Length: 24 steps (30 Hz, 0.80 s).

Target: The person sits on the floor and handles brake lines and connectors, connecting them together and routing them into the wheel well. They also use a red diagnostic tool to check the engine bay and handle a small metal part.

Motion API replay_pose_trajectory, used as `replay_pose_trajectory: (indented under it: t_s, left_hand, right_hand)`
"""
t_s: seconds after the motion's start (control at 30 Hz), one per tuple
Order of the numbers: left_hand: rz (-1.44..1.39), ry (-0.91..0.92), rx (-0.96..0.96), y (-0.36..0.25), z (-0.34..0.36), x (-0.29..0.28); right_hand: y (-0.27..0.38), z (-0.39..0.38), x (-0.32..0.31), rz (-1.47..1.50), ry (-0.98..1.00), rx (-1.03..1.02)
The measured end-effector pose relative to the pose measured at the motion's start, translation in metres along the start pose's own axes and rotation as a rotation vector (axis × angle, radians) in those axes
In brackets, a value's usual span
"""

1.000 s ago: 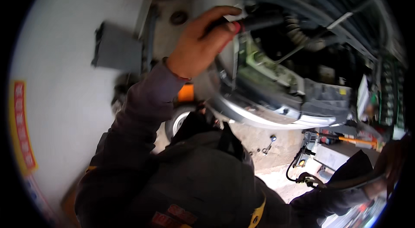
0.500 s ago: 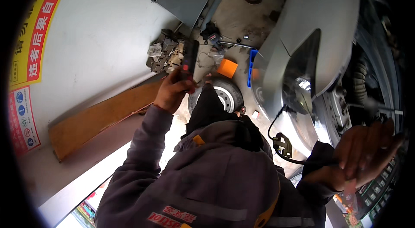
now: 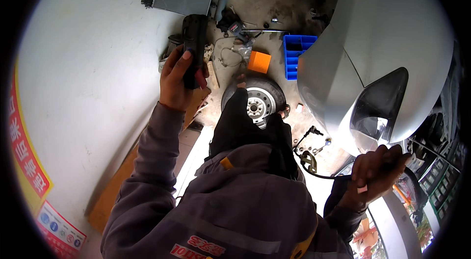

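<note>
My left hand (image 3: 174,75) is wrapped round a black, elongated handheld device (image 3: 194,38) with a red part at its lower end. I hold it upright near the white wall, its thumb-side face towards me. At the right, my right hand (image 3: 377,173) is closed on a thin black cable (image 3: 324,176). The cable hangs out to the left, with a metal bracket (image 3: 309,162) along it and a black connector end (image 3: 314,131) dangling above the floor. What else the right hand's fingers cover is hidden.
A silver car front with a headlamp (image 3: 378,107) fills the right. Below me lies a wheel (image 3: 254,107), near an orange box (image 3: 259,62) and a blue compartment tray (image 3: 290,43). A power tool (image 3: 236,28) and loose parts lie beyond. A brown board (image 3: 117,185) leans along the left wall.
My left hand has lifted the device higher and to the left. My right hand has come left, away from the engine bay, carrying the cable. The whole view has turned.
</note>
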<state>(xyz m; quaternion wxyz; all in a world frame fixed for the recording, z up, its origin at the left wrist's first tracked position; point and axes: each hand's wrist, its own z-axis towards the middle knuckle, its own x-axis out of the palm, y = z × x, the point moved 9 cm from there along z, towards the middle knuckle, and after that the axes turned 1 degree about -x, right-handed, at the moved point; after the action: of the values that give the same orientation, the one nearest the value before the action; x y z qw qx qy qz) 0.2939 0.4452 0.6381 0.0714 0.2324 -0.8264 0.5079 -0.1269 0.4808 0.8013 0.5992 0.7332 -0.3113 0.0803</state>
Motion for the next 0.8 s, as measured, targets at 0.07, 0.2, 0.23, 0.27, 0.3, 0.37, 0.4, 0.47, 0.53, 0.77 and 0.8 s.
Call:
replay_pose_trajectory:
  t_s: [0.07, 0.2, 0.23, 0.27, 0.3, 0.37, 0.4, 0.47, 0.53, 0.77, 0.8]
  left_hand:
    - [0.048, -0.025, -0.024, -0.002, 0.012, -0.008]
    - [0.048, -0.036, -0.102, 0.0, 0.014, -0.018]
    - [0.013, -0.019, -0.109, 0.001, 0.016, -0.019]
    - [-0.023, -0.001, -0.114, 0.0, 0.017, -0.019]
    - [0.02, 0.006, -0.087, -0.01, 0.017, -0.015]
    - [0.011, 0.06, -0.057, -0.02, 0.027, -0.016]
    - [0.005, 0.086, -0.04, -0.026, 0.031, -0.014]
    - [0.08, 0.062, -0.005, -0.043, 0.032, -0.005]
    - [0.142, 0.041, 0.043, -0.058, 0.032, 0.002]
    - [0.239, 0.087, 0.113, -0.117, 0.044, 0.019]
    - [0.237, 0.088, 0.124, -0.123, 0.052, 0.017]
  right_hand:
    - [-0.017, -0.003, 0.011, -0.015, -0.058, 0.002]
    - [-0.038, -0.007, 0.03, -0.098, -0.029, -0.019]
    - [-0.039, -0.008, 0.033, -0.105, -0.076, -0.028]
    - [-0.039, -0.01, 0.037, -0.112, -0.12, -0.037]
    - [-0.039, -0.013, 0.038, -0.118, -0.164, -0.045]
    - [-0.041, -0.014, 0.041, -0.102, -0.122, -0.047]
    - [-0.041, -0.014, 0.043, -0.095, -0.097, -0.048]
    - [-0.039, -0.012, 0.043, -0.106, -0.14, -0.07]
    - [-0.035, -0.004, 0.046, -0.061, -0.142, -0.091]
    - [-0.029, 0.046, 0.082, 0.028, -0.079, -0.207]
    - [-0.031, 0.058, 0.09, 0.038, -0.068, -0.214]
